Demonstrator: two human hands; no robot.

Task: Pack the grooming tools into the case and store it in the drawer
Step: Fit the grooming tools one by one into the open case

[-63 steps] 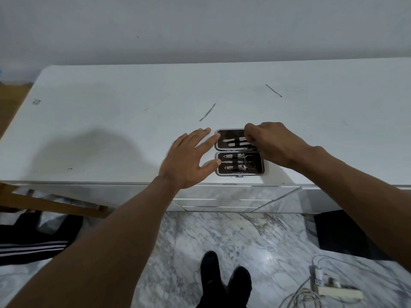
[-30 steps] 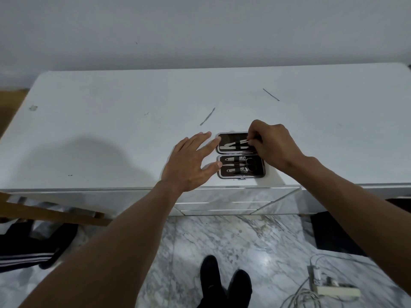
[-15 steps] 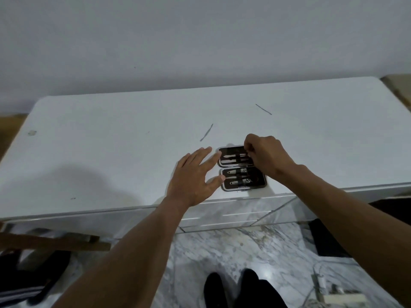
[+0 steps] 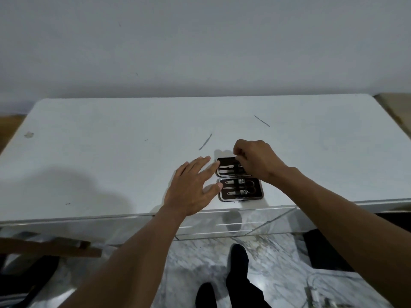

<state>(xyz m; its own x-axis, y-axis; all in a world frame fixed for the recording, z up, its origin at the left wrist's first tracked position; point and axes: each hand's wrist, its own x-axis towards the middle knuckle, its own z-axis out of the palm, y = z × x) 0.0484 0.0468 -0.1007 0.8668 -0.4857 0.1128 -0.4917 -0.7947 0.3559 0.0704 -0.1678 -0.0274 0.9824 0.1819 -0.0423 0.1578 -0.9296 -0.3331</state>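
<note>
Left side first: my left hand [image 4: 192, 187] lies on the white bench [image 4: 111, 165], fingers [image 4: 203, 162] straight and spread, index and thumb tips touching the short left end of the case [image 4: 241, 198]. From that hand the case is at 3 o'clock, opened out flat near the bench's front edge. Its long axis runs 9 to 3, and the fold between the two halves runs the same way. Grooming tools [image 4: 231, 181] are strapped into both halves, also lying 9 to 3.

Over to my right hand [image 4: 259, 162]: it sits above the far half [image 4: 224, 162], toward the case's 1 o'clock, fingers curled tight and pinching at the far rim. I reckon it's the rim itself, though a tool tip could be hidden under there. That makes it the nearer hand for the fold: the far half has to swing toward 6 o'clock onto the near half [image 4: 258, 192], with my left hand bracing the end. What look like drawer fronts [image 4: 222, 221] sit below, at the case's 6 o'clock.
</note>
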